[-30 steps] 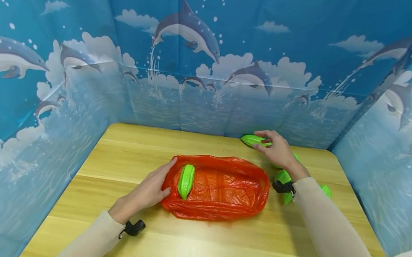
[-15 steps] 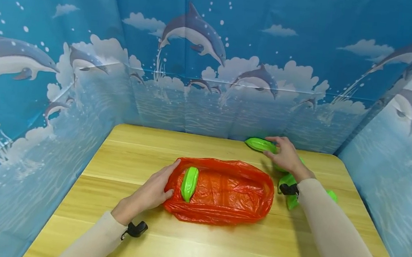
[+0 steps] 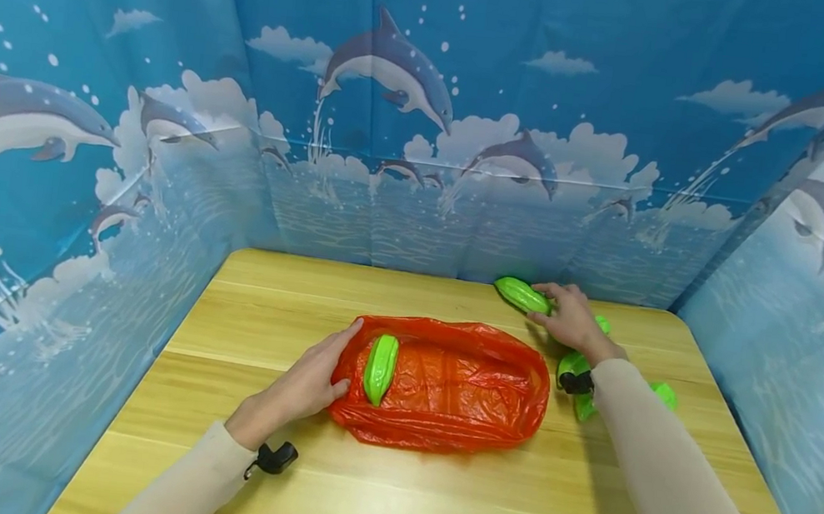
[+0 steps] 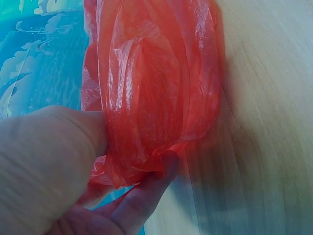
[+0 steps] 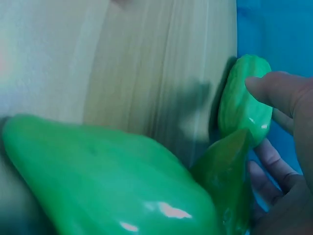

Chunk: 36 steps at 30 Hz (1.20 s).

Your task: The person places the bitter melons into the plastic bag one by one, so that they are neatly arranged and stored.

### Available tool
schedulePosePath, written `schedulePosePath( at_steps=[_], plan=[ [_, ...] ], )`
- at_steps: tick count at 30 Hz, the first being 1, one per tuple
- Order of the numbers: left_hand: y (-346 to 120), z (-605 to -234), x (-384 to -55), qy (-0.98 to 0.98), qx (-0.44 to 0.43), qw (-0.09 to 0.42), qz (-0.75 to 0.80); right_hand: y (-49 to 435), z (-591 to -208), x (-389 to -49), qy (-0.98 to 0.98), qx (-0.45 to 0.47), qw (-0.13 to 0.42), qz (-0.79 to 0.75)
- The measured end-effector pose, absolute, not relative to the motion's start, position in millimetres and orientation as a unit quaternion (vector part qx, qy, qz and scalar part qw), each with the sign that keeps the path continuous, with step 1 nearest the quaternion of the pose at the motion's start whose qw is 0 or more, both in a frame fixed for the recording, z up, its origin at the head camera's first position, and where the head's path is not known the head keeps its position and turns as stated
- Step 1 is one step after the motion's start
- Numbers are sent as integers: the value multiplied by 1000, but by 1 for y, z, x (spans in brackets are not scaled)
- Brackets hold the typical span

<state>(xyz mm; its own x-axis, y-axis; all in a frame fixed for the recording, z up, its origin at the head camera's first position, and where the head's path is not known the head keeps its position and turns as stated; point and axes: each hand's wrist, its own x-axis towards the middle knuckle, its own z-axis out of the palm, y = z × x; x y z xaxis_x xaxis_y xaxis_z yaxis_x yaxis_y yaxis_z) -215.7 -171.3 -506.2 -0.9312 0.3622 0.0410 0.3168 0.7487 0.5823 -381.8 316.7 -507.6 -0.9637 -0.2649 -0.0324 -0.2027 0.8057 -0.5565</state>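
A red plastic bag [image 3: 467, 380] lies spread open on the table, with a green ridged fruit-like piece [image 3: 380, 371] inside at its left end. My left hand [image 3: 296, 383] holds the bag's left end; in the left wrist view its thumb and fingers grip the bunched red film [image 4: 146, 98]. At the table's back edge, my right hand [image 3: 571, 317] grips the right end of another green ridged fruit [image 3: 519, 293]. The right wrist view has the thumb on top of this fruit [image 5: 239, 105] and fingers at its far side.
Several more glossy green pieces [image 3: 574, 364] lie under and beside the right forearm, partly hidden. One [image 3: 664, 393] sits farther right. A blue dolphin-print curtain [image 3: 417, 207] borders the wooden table [image 3: 286, 302] at the back and sides.
My right hand has closed on the back fruit, whose right end has swung slightly toward me. The left hand stays at the bag; the head view has shifted a little.
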Motion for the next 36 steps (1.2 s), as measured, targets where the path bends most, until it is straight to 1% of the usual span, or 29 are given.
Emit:
schedulePosePath(
  at_steps=[9,17,29,36],
  plan=[
    [-169,-506,-216,933,188,37,305,317,-516,-377,944,-131,47,-298],
    [-168,-507,-216,934,189,38,301,316,-515,-371,940,-134,31,-312],
    [-166,-508,-216,934,191,33,300,313,-501,-364,929,-147,-2,-341],
    [-166,-509,-216,933,192,34,304,312,-492,-359,922,-156,-33,-352]
  ],
)
